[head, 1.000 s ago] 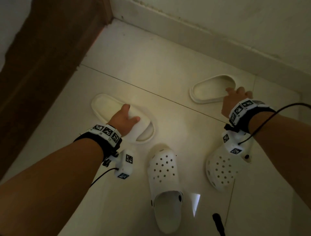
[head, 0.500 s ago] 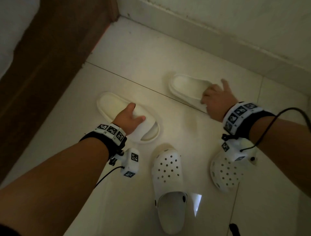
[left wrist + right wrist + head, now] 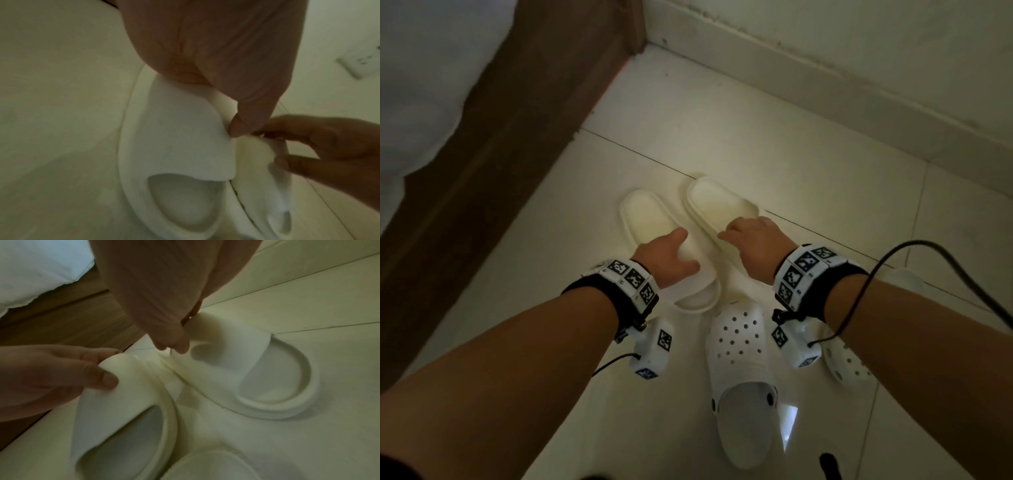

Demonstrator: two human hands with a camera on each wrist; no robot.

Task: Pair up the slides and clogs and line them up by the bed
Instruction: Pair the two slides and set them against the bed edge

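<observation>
Dim room, pale tiled floor (image 3: 808, 178); taking the wooden bed frame (image 3: 493, 144) as the fixed mark. Two cream slides lie side by side just out from the frame, sides touching or very nearly so. The left slide (image 3: 643, 219) is the one nearer the bed; the left hand (image 3: 666, 258) is curled over its strap, thumb on one edge and fingers tucked at the other (the left wrist view shows the thumb tip pressed against the strap's side). The right slide (image 3: 717, 205) sits on its far side from the bed; the right hand (image 3: 755, 245) grips its strap, fingertips hooked under the strap's front edge in the right wrist view (image 3: 174, 340). Both slides look flat on the tile, though the light is poor and I cannot tell whether either is lifted slightly. Further out from the bed frame than the slides, and nearer the person, a white clog (image 3: 739, 370) with a perforated top lies on the floor, its toe just beside the left slide's end. A second clog (image 3: 849, 366) lies farther still from the bed, mostly hidden under the right forearm. White bedding (image 3: 424, 78) hangs over the frame's top. A pale skirting board (image 3: 825, 78) runs along the wall and meets the frame's end at the corner. Both wrists carry marker bands with small cameras and black cables.
</observation>
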